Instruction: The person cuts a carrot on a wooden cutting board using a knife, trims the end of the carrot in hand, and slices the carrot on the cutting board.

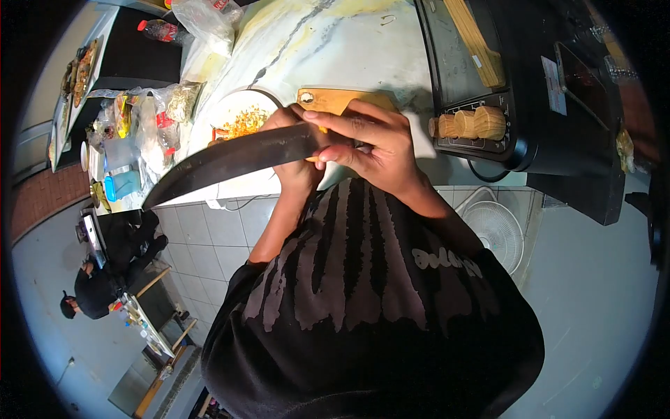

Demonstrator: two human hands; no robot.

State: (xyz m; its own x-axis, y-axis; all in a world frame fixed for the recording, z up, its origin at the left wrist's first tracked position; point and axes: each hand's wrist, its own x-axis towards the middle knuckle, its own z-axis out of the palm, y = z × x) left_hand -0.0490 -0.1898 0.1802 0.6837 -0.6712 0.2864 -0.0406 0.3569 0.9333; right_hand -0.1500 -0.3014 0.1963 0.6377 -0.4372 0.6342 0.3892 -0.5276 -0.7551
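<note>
A large dark knife [230,162] is held across the front of my body, its curved tip pointing left. My right hand [377,143] is closed round the knife's base, with the index finger and thumb at the blade. Behind the blade, my left hand [294,172] has its fingers bent inward and partly hidden; what they hold is unclear. Small yellow bits show by the fingertips. Beyond the hands, a wooden cutting board [336,99] lies on the marble counter [356,49]. A white bowl [225,110] of chopped yellow and red food stands partly behind the blade.
Bags [183,103], a cola bottle [159,31] and a blue container [123,185] are at left. A black stove [474,105] with wooden knobs [490,123] is at right. A white fan [493,236] stands below. Another person [98,293] is at far left.
</note>
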